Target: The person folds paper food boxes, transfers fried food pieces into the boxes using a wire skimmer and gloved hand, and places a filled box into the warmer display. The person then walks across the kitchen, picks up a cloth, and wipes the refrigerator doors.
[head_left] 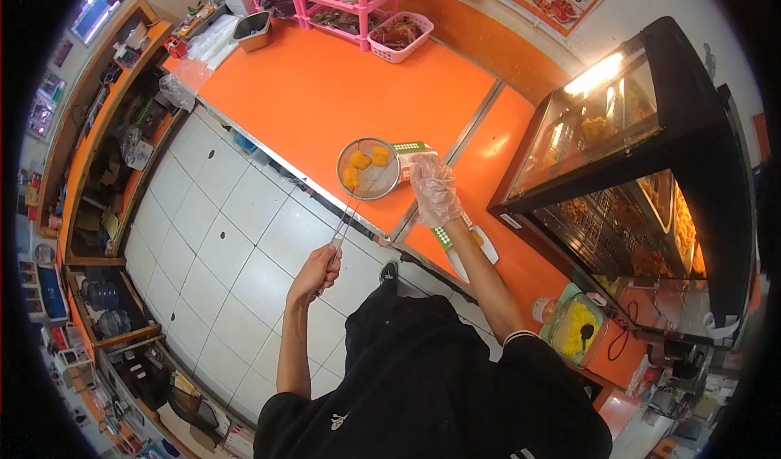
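Note:
My left hand (pixel 316 273) is closed around the handle of a round wire strainer (pixel 368 197). Several golden fried pieces (pixel 359 160) lie in the strainer's mesh, which is over the orange counter. My right hand (pixel 435 189), in a clear plastic glove, is curled at the edge of a paper food box (pixel 413 147) with a green-and-white pattern. This box sits just right of the strainer's rim, and the glove hides part of it. Under my right forearm is a second patterned box (pixel 488 247), partly covered by the arm.
A lit glass food warmer (pixel 606 126) with fried food stands at right. Below it sits a container of yellow food (pixel 576 329) with a black spoon. Pink racks (pixel 342 4), a pink basket (pixel 401 38) and a grey tub (pixel 252 30) line the counter's back. Wooden shelves (pixel 98 191) are left.

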`<control>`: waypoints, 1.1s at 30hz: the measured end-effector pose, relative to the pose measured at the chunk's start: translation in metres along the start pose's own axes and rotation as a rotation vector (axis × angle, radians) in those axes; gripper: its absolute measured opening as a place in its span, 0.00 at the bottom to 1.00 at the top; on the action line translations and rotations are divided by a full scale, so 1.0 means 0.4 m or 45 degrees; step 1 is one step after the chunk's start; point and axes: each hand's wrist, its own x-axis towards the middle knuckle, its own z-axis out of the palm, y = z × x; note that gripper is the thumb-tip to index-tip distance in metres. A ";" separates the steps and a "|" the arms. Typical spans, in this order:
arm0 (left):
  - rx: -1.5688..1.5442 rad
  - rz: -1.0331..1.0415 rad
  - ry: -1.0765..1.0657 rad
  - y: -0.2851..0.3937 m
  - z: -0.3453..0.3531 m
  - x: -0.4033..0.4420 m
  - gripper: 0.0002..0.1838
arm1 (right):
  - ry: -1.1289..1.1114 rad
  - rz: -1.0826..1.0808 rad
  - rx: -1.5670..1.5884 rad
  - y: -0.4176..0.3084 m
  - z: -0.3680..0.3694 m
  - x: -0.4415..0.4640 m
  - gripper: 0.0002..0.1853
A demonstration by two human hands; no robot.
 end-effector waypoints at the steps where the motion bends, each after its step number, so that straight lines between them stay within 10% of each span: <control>1: 0.008 -0.010 0.018 0.006 -0.003 0.001 0.14 | -0.070 -0.008 -0.122 -0.007 -0.003 0.002 0.12; 5: 0.027 0.021 0.025 0.030 0.001 0.007 0.15 | -0.119 -0.016 0.526 -0.039 0.036 0.042 0.14; 9: 0.043 0.030 -0.024 0.053 0.013 0.033 0.14 | -0.448 -0.362 -0.457 -0.076 0.086 0.147 0.20; 14: 0.001 0.071 -0.017 0.051 0.025 0.077 0.14 | -0.395 -0.535 -0.676 -0.023 0.177 0.185 0.32; 17: -0.045 0.089 0.006 0.051 0.035 0.086 0.14 | -0.900 -0.183 -0.730 -0.097 0.144 0.193 0.28; 20: -0.086 0.089 0.005 0.038 0.035 0.100 0.14 | -1.190 -0.470 -1.213 -0.130 0.145 0.205 0.29; 28: -0.096 0.095 0.071 0.024 0.044 0.121 0.13 | -1.032 0.113 -0.733 -0.185 0.149 0.206 0.26; 33: -0.111 0.120 0.087 0.025 0.040 0.122 0.13 | -0.928 -0.057 -0.780 -0.129 0.158 0.208 0.22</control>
